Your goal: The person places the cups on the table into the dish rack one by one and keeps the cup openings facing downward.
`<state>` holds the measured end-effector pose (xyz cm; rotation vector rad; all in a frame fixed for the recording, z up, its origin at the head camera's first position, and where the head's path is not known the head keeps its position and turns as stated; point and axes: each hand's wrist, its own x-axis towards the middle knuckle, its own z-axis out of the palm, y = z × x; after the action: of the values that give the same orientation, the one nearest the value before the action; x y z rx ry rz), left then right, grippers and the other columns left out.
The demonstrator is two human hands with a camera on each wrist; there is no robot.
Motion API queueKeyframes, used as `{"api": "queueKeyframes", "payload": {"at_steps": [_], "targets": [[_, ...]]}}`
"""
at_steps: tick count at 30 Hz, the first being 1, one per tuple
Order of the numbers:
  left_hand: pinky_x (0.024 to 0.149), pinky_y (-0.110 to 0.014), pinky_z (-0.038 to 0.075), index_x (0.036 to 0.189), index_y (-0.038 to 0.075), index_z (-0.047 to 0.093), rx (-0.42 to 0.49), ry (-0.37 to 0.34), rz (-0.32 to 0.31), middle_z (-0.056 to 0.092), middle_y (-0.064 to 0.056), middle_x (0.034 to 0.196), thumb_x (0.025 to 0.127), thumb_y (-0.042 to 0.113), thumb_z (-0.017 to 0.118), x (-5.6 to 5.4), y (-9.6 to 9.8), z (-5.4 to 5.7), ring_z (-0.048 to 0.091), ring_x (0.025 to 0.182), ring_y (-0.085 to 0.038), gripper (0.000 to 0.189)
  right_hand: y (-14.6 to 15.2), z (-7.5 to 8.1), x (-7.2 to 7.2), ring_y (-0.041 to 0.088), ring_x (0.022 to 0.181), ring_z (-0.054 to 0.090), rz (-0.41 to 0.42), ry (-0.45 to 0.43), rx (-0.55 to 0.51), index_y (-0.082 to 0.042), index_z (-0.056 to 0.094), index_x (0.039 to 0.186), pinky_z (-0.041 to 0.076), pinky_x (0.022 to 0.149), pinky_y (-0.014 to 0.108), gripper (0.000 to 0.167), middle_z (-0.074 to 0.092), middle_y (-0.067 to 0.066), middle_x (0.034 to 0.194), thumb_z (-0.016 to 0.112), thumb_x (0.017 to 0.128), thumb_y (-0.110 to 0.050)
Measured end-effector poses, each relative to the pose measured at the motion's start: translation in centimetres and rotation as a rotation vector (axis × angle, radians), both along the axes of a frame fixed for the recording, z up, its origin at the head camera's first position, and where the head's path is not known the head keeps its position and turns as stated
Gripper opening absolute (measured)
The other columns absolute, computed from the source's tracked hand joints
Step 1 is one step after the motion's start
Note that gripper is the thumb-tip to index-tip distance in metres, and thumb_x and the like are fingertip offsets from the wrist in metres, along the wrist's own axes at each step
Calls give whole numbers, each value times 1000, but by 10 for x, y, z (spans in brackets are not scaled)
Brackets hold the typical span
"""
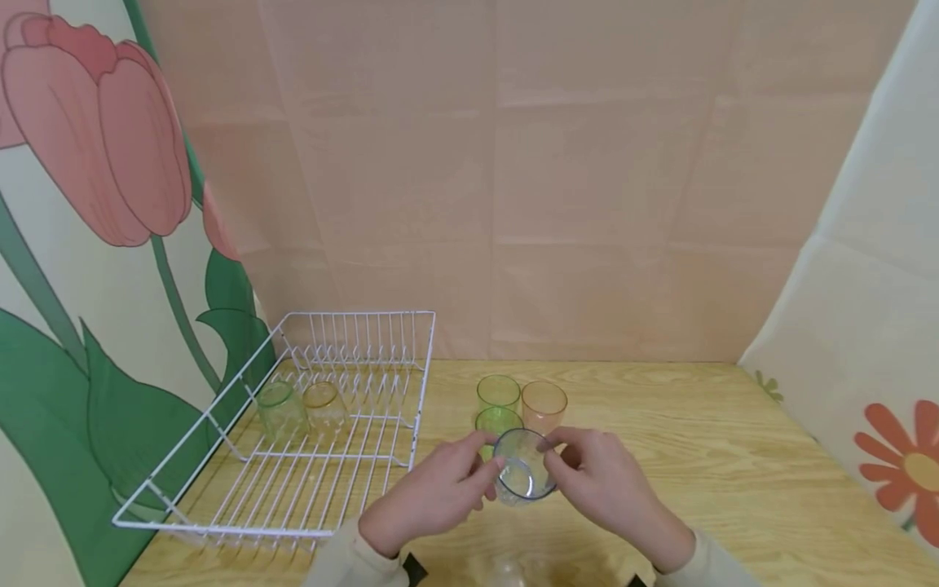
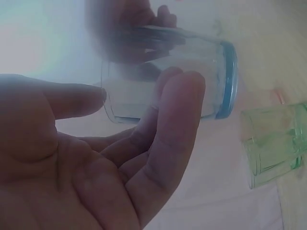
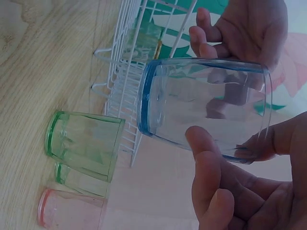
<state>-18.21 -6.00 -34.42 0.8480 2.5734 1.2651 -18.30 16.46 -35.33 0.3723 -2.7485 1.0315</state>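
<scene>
A clear, blue-tinted glass is held up between both hands over the table, its mouth tilted toward the head camera. My left hand grips its left side near the rim, thumb at the rim and fingers along the outer wall. On the opposite side, my right hand pinches the rim between thumb and fingers. The right wrist view shows the thick blue base pointing away from the hands. Just beyond the hands, two green glasses and a pink-orange glass stand close together on the table.
A white wire dish rack stands on the left. Inside it, a green glass and an amber-rimmed glass sit side by side. Something clear shows at the bottom edge, too cut off to tell. Cloth walls enclose the wooden table.
</scene>
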Motion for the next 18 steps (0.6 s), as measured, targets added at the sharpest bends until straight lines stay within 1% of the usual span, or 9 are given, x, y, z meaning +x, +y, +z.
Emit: {"api": "queueKeyframes", "payload": {"at_steps": [4,8,10,14,16,18], "targets": [[62,-23,50,136,4,52,-4,21,6,66,8,79,106,32,49,0,0,0,60,65,-4,41,1,-1,0,5,42,41,2,-2,-4,-15,73,104,32,42,23,21,53,-14,51,61,88,-13],[61,-23,49,134,5,52,7,42,0,63,11,77,105,31,50,0,1,-2,58,65,-2,38,2,-2,-1,7,44,45,18,-33,-33,-13,70,111,35,44,23,22,56,-12,54,61,92,-16],[61,-22,48,133,6,52,8,55,-4,62,13,76,105,30,50,1,0,-3,57,64,-2,37,3,-3,-1,8,46,48,41,-56,-62,-13,68,115,38,44,24,22,60,-11,58,60,96,-21],[62,-21,48,134,5,51,-5,86,-12,62,13,77,104,27,51,1,0,-3,54,61,-1,37,7,-2,-3,14,52,57,100,-104,-140,-11,64,123,45,48,27,32,65,-7,63,55,103,-34],[62,-21,48,134,7,51,-14,105,-16,61,14,77,103,25,52,1,0,-3,54,60,0,36,9,-2,-4,19,55,60,109,-137,-172,-10,63,124,47,51,28,38,67,-4,66,53,103,-41],[61,-20,48,134,8,50,-17,122,-22,61,14,77,103,22,52,1,0,-3,53,59,0,34,10,-2,-5,20,55,60,104,-156,-188,-10,63,124,47,52,28,41,68,-3,66,52,103,-44]]}}
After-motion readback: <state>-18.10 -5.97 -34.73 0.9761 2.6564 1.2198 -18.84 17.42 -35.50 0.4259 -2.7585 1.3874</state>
